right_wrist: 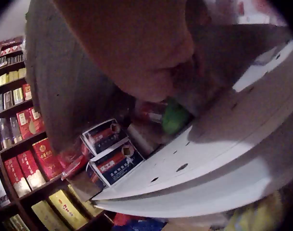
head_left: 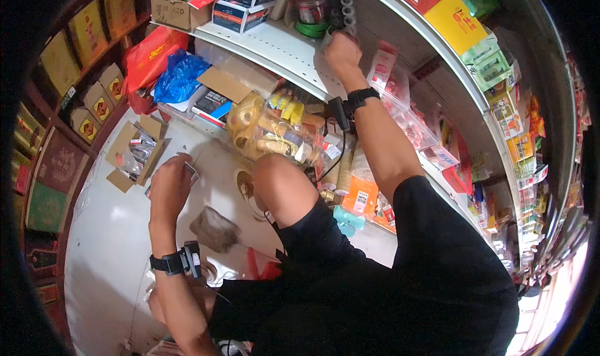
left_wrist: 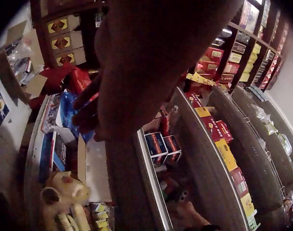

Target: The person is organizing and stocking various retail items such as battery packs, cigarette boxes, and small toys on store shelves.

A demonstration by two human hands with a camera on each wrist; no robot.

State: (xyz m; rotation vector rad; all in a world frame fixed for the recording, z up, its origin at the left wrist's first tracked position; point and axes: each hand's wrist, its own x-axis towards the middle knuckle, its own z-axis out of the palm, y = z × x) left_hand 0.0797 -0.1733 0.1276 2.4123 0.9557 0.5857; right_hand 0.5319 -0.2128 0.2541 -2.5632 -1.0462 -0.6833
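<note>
My right hand point(head_left: 344, 55) reaches onto the white shelf point(head_left: 300, 53) at the top of the head view, its fingers mostly hidden behind its back. A dull grey, cloth-like piece point(right_wrist: 200, 98) shows under those fingers, close over the shelf; its kind is unclear. Just beside the hand are a dark jar point(head_left: 311, 9) and a green round thing point(head_left: 311, 29). My left hand point(head_left: 170, 184) hangs low over the white floor with loosely bent fingers point(left_wrist: 86, 120) and no object in its grasp. A flat blue package point(left_wrist: 0, 109) lies near it, partly covered by the hand in the head view.
Small dark-blue boxes point(head_left: 240, 14) stand on the shelf's left. Below are a blue plastic bag point(head_left: 179, 76) and bagged golden items point(head_left: 269, 128). An open carton point(head_left: 134, 151) and a grey rag point(head_left: 215, 229) lie on the floor. My bent knee point(head_left: 284, 187) is between my arms.
</note>
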